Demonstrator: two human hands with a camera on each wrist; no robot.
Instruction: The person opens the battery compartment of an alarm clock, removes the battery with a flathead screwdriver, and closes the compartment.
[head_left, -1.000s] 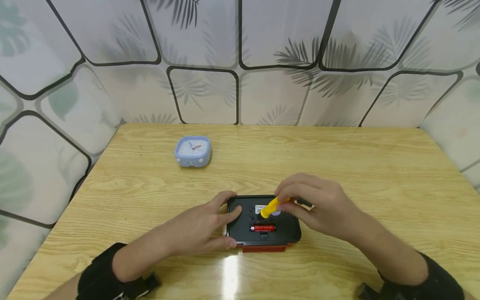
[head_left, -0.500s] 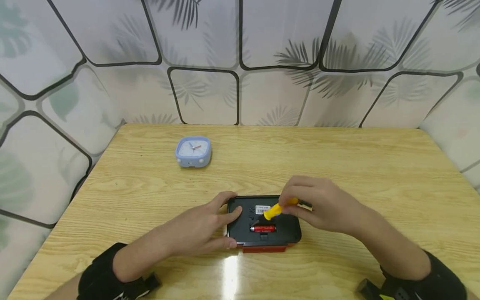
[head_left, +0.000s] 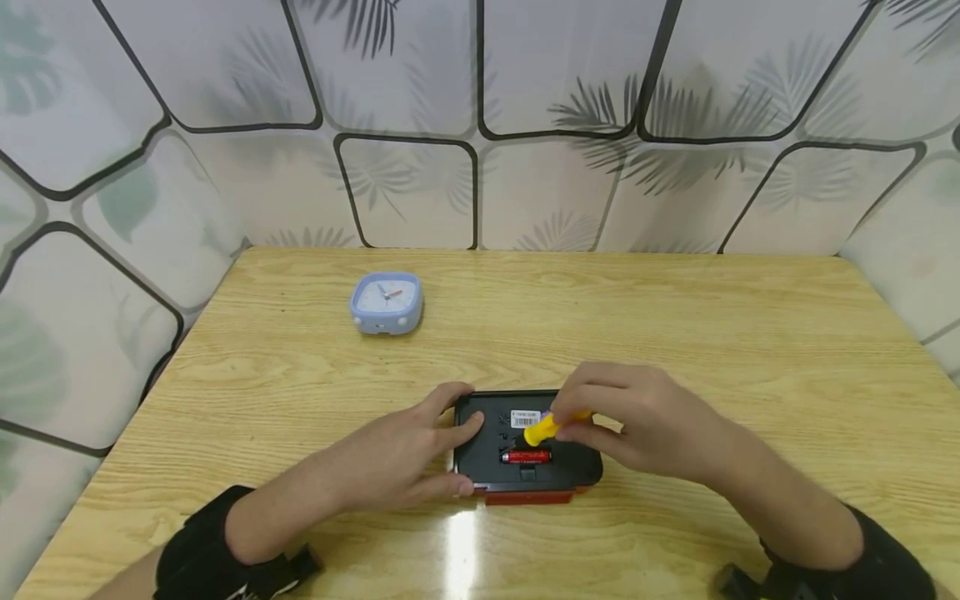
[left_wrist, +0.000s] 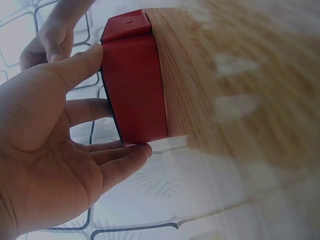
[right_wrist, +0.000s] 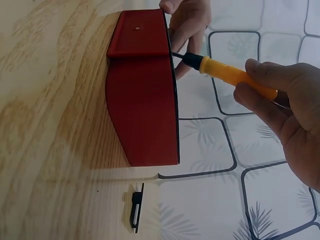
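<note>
A red box-shaped device with a black back (head_left: 573, 467) lies face down on the wooden table. One red battery (head_left: 527, 457) sits in its back, below a white barcode label (head_left: 525, 418). My left hand (head_left: 412, 454) grips the device's left end, with a finger on the back and others at its edges. In my right hand (head_left: 637, 421) a yellow screwdriver (right_wrist: 227, 74) is pinched between thumb and fingers. It slants down, its thin shaft reaching the back right beside the battery. The right wrist view shows the device's red side wall (right_wrist: 142, 110).
A blue alarm clock (head_left: 386, 303) stands farther back on the table (head_left: 712, 325), left of the device. In the right wrist view a small flat black piece (right_wrist: 136, 207) rests on the table beyond the device's end. A patterned wall (head_left: 540, 192) borders the table behind.
The screwdriver tilted and lifted slightly to the right, then came back down toward the battery with my right hand. My left hand and the device have stayed put.
</note>
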